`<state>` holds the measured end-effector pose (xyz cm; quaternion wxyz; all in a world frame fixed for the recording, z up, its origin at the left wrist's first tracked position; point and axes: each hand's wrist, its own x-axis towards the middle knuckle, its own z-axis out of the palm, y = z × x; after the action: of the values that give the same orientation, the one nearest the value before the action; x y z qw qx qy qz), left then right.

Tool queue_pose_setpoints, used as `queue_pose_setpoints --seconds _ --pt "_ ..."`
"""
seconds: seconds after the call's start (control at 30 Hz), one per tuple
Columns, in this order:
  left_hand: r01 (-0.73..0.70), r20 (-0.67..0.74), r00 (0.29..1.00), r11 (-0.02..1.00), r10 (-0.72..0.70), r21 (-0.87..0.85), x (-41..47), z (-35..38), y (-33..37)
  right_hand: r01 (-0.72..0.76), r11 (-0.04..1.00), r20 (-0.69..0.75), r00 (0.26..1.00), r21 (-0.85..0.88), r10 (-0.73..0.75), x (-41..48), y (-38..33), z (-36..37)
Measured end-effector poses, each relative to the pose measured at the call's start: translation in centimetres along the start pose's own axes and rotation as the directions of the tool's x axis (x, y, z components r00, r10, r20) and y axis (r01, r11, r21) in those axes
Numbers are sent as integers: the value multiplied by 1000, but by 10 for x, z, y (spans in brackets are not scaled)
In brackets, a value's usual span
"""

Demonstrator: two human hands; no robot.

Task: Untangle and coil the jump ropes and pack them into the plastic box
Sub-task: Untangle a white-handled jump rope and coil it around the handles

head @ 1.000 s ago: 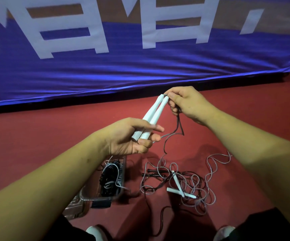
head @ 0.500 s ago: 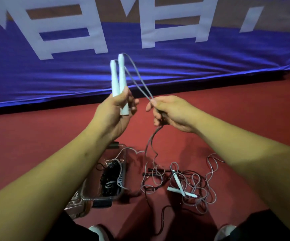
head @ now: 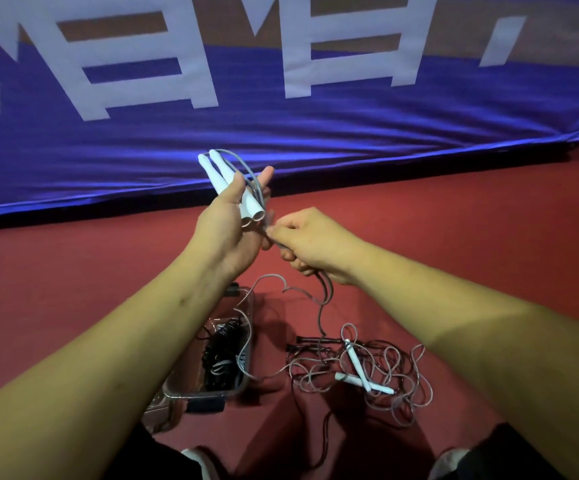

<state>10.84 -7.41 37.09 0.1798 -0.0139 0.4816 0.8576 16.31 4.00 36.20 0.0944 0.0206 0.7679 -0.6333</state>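
Head view looks down two bare forearms raised over a red floor. The left hand is lifted with its palm turned inward. Its thumb clamps a pair of white handles against the palm, while its fingers stand nearly straight and slightly apart behind them. The handles lie side by side, tips tilted up and to the left, their hollow ends facing the camera.

A grey rope leaves the handle tips, arcs over the left fingers and runs down to the right hand. That hand sits just beside the left one, knuckles up, with its fingers curled round the cord. From there the rope drops to a tangle of ropes on the floor, where a second white pair lies crossed.

The plastic box sits below the left wrist with a coiled black rope inside. Behind hangs a blue banner with large white strokes, cropped and unreadable.
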Motion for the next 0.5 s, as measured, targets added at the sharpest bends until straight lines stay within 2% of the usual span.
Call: queue_pose_setpoints --seconds 0.1,0.23,0.33,0.43,0.5 --pt "-9 18 1000 998 8 68 0 -3 -3 6 993 -2 1000 -117 -6 -2 -3 7" --pt "23 2 1000 997 -23 -71 -2 1 -2 43 966 -39 998 -253 -55 -2 -9 8" --pt "-13 -31 999 989 8 -150 2 0 4 51 975 -14 998 -218 -55 -4 -14 7" --pt "-48 -41 998 971 40 -235 12 -7 16 0 990 92 996 -143 14 -8 -14 14" --pt "-92 -90 993 977 76 -193 20 -16 24 -32 986 147 987 -167 57 -11 -11 18"
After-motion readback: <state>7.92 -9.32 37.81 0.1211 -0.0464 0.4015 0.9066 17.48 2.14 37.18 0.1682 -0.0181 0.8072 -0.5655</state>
